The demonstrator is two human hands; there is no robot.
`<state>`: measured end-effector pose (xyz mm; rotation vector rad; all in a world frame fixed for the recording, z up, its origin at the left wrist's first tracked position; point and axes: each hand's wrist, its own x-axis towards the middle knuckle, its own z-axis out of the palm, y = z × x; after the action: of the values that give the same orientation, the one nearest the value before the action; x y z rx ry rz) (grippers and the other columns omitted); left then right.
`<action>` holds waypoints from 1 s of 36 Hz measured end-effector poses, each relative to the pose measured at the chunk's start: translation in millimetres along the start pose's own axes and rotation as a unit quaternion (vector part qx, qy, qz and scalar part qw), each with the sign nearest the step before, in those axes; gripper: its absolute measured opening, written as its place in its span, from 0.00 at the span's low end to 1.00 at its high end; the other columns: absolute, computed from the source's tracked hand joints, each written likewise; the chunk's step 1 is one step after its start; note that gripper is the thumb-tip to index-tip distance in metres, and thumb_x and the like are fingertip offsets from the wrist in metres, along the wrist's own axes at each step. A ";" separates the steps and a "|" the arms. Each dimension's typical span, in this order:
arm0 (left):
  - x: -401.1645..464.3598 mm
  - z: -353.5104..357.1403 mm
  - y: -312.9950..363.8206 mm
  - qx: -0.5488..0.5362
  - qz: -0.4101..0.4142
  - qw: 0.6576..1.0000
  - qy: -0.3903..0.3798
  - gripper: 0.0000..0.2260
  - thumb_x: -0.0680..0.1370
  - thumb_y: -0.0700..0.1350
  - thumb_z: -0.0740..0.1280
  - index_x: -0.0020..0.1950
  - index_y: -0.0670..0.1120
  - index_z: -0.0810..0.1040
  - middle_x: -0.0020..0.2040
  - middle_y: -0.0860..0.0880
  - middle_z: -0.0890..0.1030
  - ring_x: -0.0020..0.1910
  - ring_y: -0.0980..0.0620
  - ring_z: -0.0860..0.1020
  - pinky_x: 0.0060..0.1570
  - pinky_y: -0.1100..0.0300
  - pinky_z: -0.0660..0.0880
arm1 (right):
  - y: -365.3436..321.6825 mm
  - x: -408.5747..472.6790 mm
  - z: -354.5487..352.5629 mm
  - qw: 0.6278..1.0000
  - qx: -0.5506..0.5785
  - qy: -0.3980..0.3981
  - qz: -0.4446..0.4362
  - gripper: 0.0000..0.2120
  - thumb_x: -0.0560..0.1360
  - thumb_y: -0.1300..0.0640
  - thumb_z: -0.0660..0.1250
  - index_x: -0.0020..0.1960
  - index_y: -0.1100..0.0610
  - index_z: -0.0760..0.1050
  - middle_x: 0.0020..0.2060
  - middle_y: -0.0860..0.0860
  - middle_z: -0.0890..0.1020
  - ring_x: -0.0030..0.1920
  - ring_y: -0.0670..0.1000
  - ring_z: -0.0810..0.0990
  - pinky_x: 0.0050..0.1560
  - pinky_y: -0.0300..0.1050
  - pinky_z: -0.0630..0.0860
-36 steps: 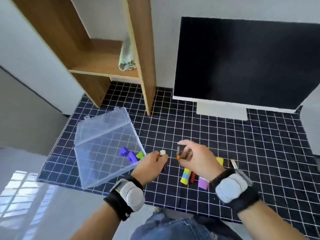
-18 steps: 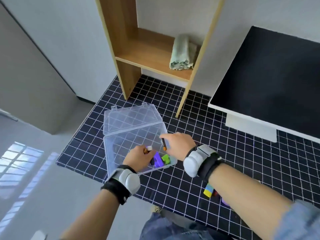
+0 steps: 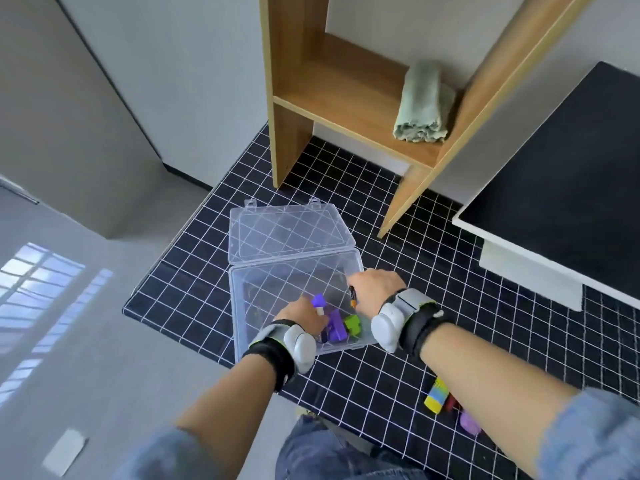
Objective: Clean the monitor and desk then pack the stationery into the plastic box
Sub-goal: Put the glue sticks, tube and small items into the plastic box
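Worktop (image 3: 398,268) carries one monitor (image 3: 568,188), one shelf (image 3: 343,98) with one folded cloth (image 3: 424,105), and one open plastic box (image 3: 277,271). Both hands sit inside the box: left hand (image 3: 303,315) pinches a purple marker (image 3: 318,303), right hand (image 3: 375,285) grips an orange-tipped pen (image 3: 352,296). Three pieces of stationery (image 3: 437,394) lie outside.

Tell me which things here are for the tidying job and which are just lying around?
For the job: plastic box, purple pieces, green piece, small pen, yellow marker, monitor, cloth.
Just around: wooden shelf, paper on the floor.
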<state>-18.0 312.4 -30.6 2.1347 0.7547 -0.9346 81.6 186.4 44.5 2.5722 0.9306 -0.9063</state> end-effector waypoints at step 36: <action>26.0 -5.6 59.6 0.228 0.187 0.948 0.123 0.13 0.78 0.40 0.61 0.57 0.55 0.80 0.61 0.46 0.78 0.60 0.43 0.76 0.64 0.47 0.71 | 91.7 -152.1 78.2 0.934 0.264 0.192 0.145 0.20 0.78 0.47 0.63 0.69 0.37 0.66 0.25 0.45 0.77 0.25 0.45 0.73 0.25 0.34 0.64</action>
<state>42.0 286.8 -27.4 2.7120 0.2324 -0.6887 13.0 9.1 83.5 3.3159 0.3874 -0.6415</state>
